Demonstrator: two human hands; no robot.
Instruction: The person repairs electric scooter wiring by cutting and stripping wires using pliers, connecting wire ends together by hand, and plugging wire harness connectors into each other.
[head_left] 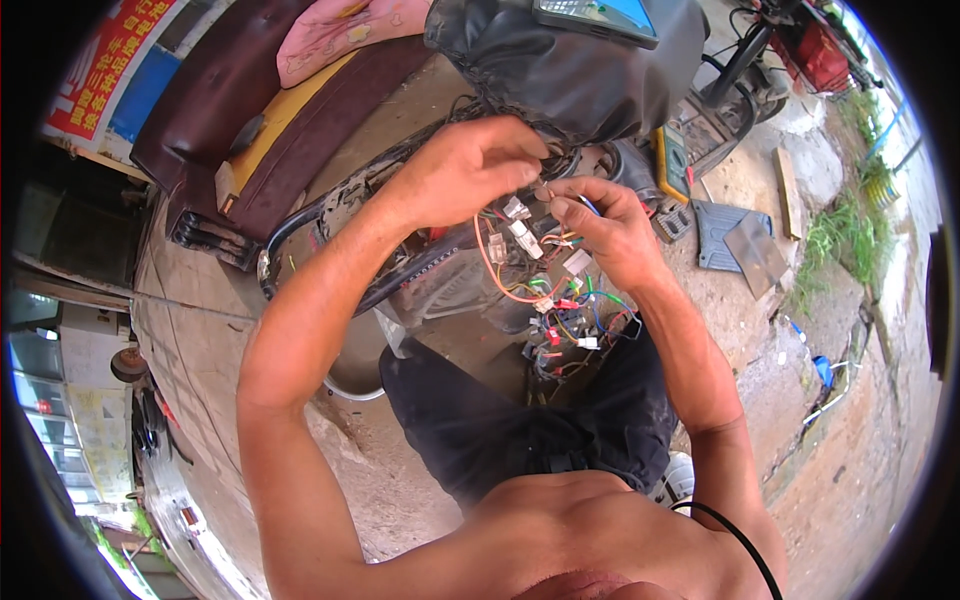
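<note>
My left hand [475,170] reaches over the frame of a vehicle, its thumb and fingertips drawn together in a pinch. Close beside it on the right, my right hand [612,228] is pinched too, its fingertips almost meeting those of the left. A small thing between the fingertips is too tiny to name, and a bit of blue shows at the right fingers. Just below the hands hang white plug connectors [524,238] with a looping orange wire [484,262]. Lower down, a tangle of coloured wires and connectors [562,330] lies in front of my knees.
A black seat cover [590,80] with a tablet-like device [600,18] on top lies beyond the hands. A yellow-edged multimeter [673,162] stands to the right, near dark flat plates [735,238]. At the left is a brown sofa [215,110] with a pink cloth [345,38].
</note>
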